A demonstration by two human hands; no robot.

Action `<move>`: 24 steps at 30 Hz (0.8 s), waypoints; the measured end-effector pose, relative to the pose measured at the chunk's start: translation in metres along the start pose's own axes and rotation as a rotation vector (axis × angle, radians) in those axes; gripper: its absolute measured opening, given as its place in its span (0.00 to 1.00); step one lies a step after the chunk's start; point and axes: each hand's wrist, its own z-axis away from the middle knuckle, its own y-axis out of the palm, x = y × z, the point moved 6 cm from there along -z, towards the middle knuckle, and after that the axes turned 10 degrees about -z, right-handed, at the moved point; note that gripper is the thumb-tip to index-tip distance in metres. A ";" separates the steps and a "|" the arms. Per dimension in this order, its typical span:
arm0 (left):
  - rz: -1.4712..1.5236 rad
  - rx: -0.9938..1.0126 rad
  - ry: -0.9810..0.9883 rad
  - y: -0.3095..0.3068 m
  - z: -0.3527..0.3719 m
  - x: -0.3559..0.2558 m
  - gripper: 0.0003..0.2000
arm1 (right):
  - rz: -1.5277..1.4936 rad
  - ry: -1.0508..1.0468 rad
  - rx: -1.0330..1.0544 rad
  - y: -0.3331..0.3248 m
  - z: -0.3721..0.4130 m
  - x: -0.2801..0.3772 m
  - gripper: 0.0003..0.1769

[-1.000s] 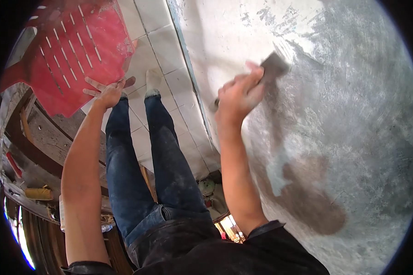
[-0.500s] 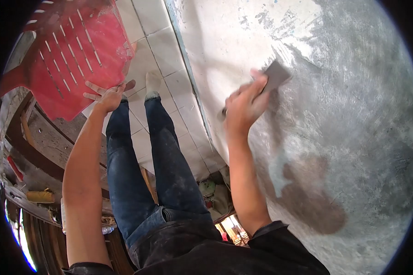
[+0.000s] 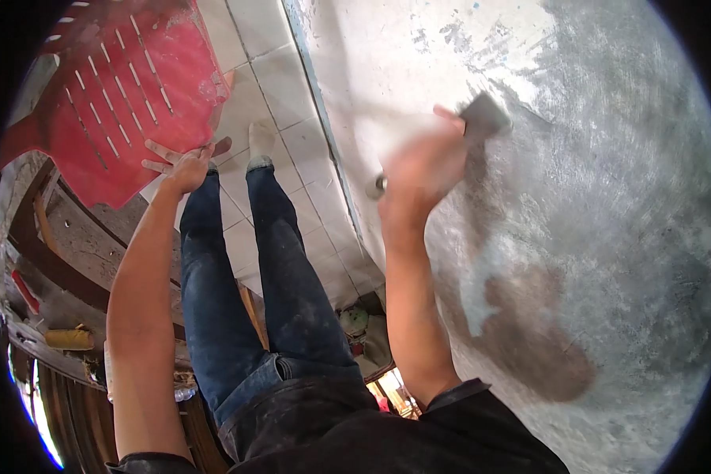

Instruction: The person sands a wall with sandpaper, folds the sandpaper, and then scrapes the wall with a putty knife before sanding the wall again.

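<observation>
My right hand (image 3: 425, 170), blurred by motion, is closed around the handle of a scraper (image 3: 486, 117). The scraper's flat grey blade points up and right, against or close to the wall (image 3: 608, 205). White covers the wall's upper left part, with streaky grey over the rest. On the left, my left hand (image 3: 185, 170) rests at the lower edge of a red plastic chair (image 3: 146, 87) with slots in it. Its fingers are spread and stretched out over the plastic.
Light floor tiles (image 3: 268, 87) run between the chair and the wall, under my feet. At lower left lie a yellow roller-like piece (image 3: 69, 340) and a small red object (image 3: 25, 291) on a dusty wooden surface. A greenish bundle (image 3: 355, 321) sits by the wall's foot.
The scraper in my right hand has shifted slightly right and up along the wall, and the wrist has turned a little. My left hand stays on the red chair.
</observation>
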 end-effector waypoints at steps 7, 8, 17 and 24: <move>-0.111 -0.029 0.077 -0.002 0.005 -0.011 0.34 | 0.043 -0.023 0.080 -0.007 -0.011 0.000 0.24; -0.077 -0.003 0.116 -0.002 0.007 -0.013 0.33 | 0.030 -0.024 0.064 0.002 -0.012 0.004 0.24; -0.109 -0.044 -0.030 -0.006 0.018 -0.018 0.34 | 0.005 -0.001 0.071 -0.002 -0.006 0.005 0.21; -0.173 -0.037 -0.051 -0.004 0.010 -0.007 0.35 | 0.054 0.088 -0.083 -0.032 0.017 -0.006 0.23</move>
